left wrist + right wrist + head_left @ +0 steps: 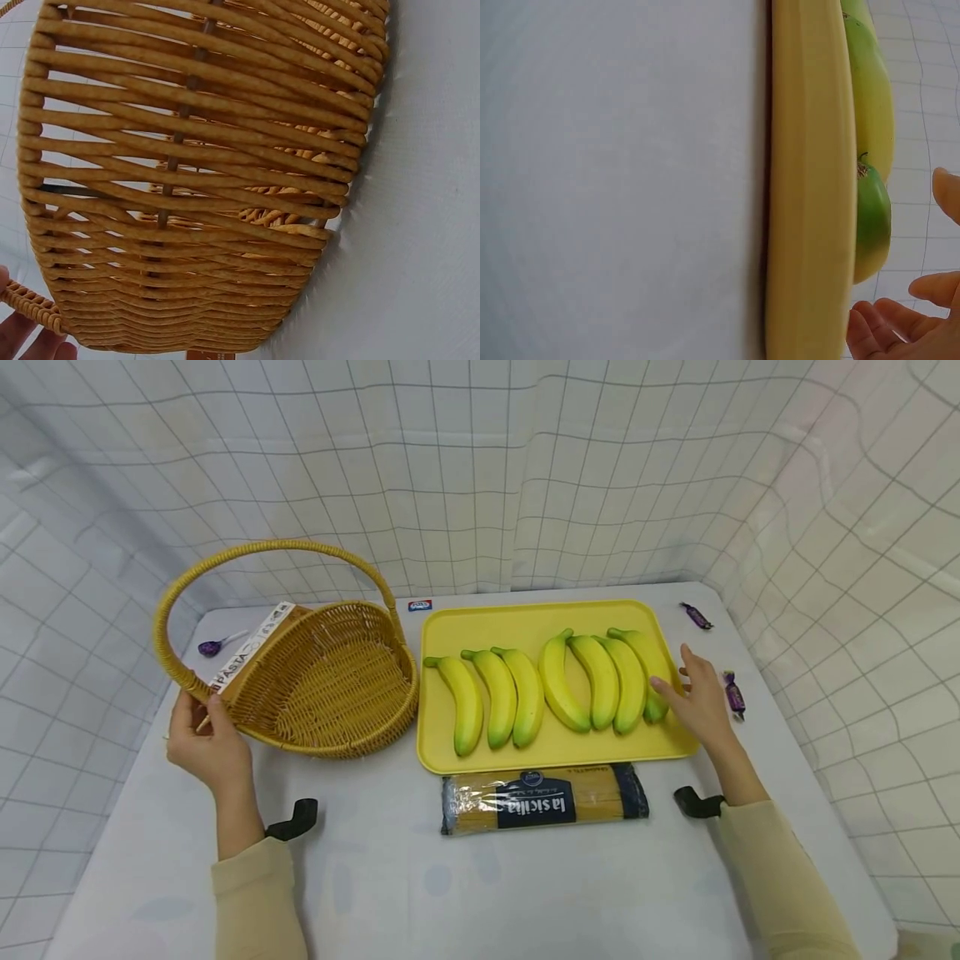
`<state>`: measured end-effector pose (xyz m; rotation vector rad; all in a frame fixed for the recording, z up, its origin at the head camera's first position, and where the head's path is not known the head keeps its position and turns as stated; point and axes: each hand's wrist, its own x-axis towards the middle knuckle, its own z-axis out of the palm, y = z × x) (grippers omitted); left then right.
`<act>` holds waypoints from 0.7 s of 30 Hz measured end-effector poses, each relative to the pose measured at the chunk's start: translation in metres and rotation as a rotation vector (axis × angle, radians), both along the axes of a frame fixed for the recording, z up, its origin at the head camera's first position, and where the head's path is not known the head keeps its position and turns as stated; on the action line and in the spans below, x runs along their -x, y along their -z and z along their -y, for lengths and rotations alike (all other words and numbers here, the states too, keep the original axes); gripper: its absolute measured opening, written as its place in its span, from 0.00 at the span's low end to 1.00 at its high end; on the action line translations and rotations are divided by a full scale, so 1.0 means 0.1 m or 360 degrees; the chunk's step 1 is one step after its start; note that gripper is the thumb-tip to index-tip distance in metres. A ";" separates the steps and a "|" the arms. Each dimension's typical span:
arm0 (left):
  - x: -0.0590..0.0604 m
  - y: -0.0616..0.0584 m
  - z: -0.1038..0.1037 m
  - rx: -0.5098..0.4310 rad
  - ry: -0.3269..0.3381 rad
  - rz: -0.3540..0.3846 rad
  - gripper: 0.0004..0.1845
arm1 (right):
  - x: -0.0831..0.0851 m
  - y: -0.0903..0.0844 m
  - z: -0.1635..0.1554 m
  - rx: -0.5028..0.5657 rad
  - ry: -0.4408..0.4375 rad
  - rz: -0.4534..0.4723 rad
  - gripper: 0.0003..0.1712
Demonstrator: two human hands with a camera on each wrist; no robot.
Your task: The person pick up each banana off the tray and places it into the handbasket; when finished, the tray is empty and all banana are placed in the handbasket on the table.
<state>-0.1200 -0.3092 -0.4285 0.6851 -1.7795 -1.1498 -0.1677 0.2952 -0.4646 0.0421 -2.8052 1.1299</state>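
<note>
My left hand grips the left base of the arched handle of a wicker basket. The basket tips slightly, and its inside shows nothing in it. In the left wrist view the woven side fills most of the picture, fingertips at the handle. A yellow tray right of the basket bears several bananas in a row. Over the tray's right edge my right hand spreads its fingers beside the rightmost banana. Its thumb overlaps that banana in the head view; contact cannot be told.
A spaghetti pack lies along the tray's front edge. Behind the basket leans a box marked PASTA, near a purple lollipop. Two purple-wrapped candies lie right of the tray; a small red-and-blue packet lies behind. Gridded white curtains surround the table.
</note>
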 end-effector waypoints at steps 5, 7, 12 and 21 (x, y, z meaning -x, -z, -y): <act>-0.02 -0.01 -0.03 0.0008 0.0014 0.0008 0.14 | 0.02 0.03 0.04 -0.0048 -0.0002 0.0084 0.46; -0.02 0.00 -0.04 0.0025 0.0024 0.0012 0.15 | 0.03 0.04 0.05 -0.0065 -0.0004 0.0109 0.46; -0.02 0.02 -0.03 0.0040 0.0033 -0.0001 0.15 | 0.06 0.06 0.08 -0.0075 0.0010 0.0157 0.44; 0.00 0.02 -0.02 0.0025 0.0002 -0.0016 0.16 | 0.13 0.08 0.13 -0.0136 0.0045 0.0172 0.39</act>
